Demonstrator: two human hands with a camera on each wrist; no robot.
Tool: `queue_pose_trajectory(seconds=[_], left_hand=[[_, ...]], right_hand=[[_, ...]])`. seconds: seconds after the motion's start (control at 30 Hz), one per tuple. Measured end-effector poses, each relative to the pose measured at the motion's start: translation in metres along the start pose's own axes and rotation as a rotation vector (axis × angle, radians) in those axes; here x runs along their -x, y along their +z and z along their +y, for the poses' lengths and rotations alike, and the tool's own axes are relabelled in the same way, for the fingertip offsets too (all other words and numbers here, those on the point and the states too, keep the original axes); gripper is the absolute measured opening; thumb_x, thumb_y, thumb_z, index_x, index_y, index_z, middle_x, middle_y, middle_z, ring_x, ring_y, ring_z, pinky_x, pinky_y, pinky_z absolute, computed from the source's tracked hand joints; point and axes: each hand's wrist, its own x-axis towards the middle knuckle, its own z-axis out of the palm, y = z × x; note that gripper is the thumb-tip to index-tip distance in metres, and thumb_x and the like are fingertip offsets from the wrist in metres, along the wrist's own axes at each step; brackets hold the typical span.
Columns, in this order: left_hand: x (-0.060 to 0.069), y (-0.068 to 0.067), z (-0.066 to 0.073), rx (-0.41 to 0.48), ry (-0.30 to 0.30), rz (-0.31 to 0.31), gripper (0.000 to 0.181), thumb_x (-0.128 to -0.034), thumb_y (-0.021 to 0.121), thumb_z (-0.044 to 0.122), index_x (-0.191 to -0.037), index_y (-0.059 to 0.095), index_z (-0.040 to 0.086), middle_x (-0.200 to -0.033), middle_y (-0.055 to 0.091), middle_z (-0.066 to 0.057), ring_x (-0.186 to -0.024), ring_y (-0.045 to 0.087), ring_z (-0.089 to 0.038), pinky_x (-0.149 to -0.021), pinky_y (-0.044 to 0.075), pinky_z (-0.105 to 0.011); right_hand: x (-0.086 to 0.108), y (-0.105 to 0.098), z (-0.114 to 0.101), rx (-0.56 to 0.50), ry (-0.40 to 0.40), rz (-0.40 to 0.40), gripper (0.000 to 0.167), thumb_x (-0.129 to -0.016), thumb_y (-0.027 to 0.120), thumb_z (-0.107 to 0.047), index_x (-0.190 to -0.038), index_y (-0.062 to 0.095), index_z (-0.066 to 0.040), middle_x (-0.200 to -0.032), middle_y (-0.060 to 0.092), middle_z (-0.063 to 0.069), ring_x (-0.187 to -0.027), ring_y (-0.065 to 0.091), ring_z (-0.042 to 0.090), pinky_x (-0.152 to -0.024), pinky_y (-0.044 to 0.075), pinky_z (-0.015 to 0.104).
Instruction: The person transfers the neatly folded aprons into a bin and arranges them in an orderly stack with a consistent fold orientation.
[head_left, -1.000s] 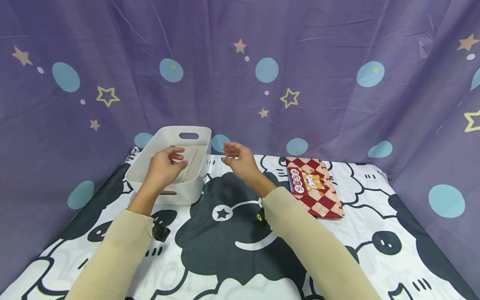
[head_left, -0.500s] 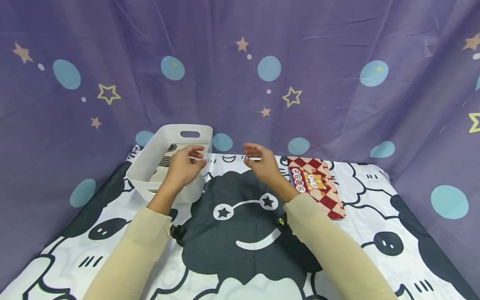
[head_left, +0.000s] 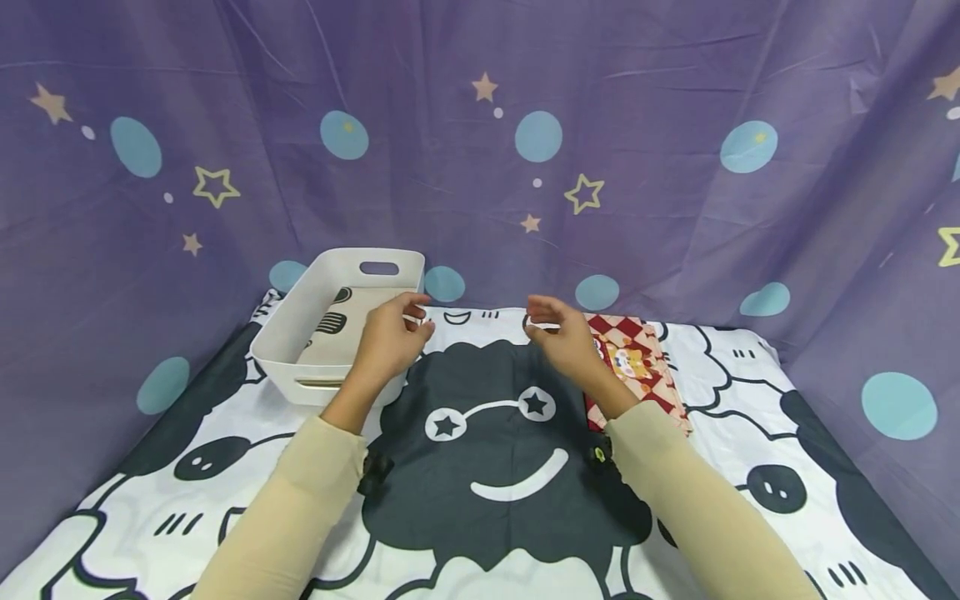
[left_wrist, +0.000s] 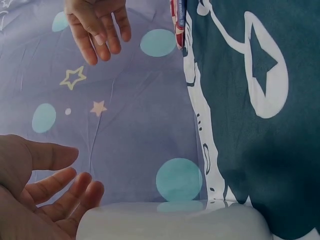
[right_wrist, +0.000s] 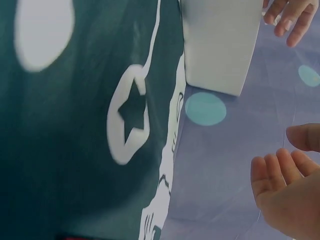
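Observation:
My left hand (head_left: 392,337) hovers over the right edge of a white plastic bin (head_left: 292,321), fingers relaxed and nothing held. Inside the bin lies a flat beige item (head_left: 354,321) with dark printed shapes; my left hand and forearm cover part of it. My right hand (head_left: 567,343), also free of anything, is held in the air just left of a red-and-cream checked flat package (head_left: 648,367) with a cartoon animal on it. That package's left side is partly behind the right hand and wrist. In the left wrist view the bin's wall (left_wrist: 175,222) is below the left fingers.
A table covered by a black-and-white cartoon cloth (head_left: 480,517) carries the bin at the back left and the package at the back right. A purple curtain (head_left: 645,75) with stars and blue dots hangs directly behind them.
Both hands have moved to the right, the left from above the bin's middle to its right edge, the right toward the checked package. More of the printed beige item now shows.

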Motion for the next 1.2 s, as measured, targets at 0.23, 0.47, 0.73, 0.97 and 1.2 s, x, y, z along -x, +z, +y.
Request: queue_pose_trajectory(seconds=[0.23,0.47,0.73,0.97,1.2], left_hand=[[-0.001,0.011,0.003,-0.027,0.026,-0.010,0.038,-0.0909,0.070,0.006,-0.129,0.067,0.003,-0.110,0.070,-0.017,-0.096,0.068,-0.031,-0.084,0.054,-0.045],[-0.001,0.026,0.008,0.000,0.045,-0.040,0.039,-0.0902,0.071,0.005,-0.129,0.067,0.002,-0.108,0.072,-0.017,-0.090,0.069,-0.029,-0.080,0.055,-0.042],[-0.002,0.046,0.010,0.045,0.024,-0.077,0.037,-0.0891,0.074,0.004,-0.126,0.068,0.002,-0.104,0.071,-0.012,-0.088,0.071,-0.025,-0.080,0.056,-0.039],[-0.002,0.065,0.018,0.068,0.019,-0.093,0.038,-0.0888,0.074,0.005,-0.127,0.068,0.004,-0.104,0.071,-0.011,-0.088,0.071,-0.024,-0.079,0.056,-0.038],[-0.003,0.083,0.028,0.099,0.022,-0.108,0.038,-0.0895,0.075,0.006,-0.127,0.069,0.005,-0.104,0.071,-0.010,-0.087,0.071,-0.022,-0.079,0.057,-0.037]], right_hand=[[0.005,-0.015,0.008,0.007,0.017,0.035,0.044,-0.093,0.067,0.007,-0.136,0.059,0.006,-0.124,0.065,0.027,-0.120,0.061,0.042,-0.100,0.048,0.053],[0.012,-0.028,0.013,0.056,0.025,0.045,0.044,-0.094,0.065,0.007,-0.137,0.057,0.008,-0.125,0.064,0.028,-0.120,0.060,0.043,-0.095,0.052,0.037],[0.016,-0.048,0.022,0.041,0.030,0.042,0.044,-0.095,0.066,0.005,-0.138,0.059,0.003,-0.126,0.065,0.025,-0.121,0.060,0.040,-0.091,0.050,0.021],[0.022,-0.068,0.028,0.113,0.056,0.043,0.044,-0.097,0.068,-0.002,-0.139,0.058,0.001,-0.126,0.066,0.023,-0.120,0.061,0.037,-0.089,0.049,0.022],[0.029,-0.085,0.032,0.118,0.041,0.048,0.046,-0.099,0.066,-0.003,-0.142,0.054,0.004,-0.126,0.065,0.025,-0.120,0.060,0.037,-0.090,0.050,0.017]])
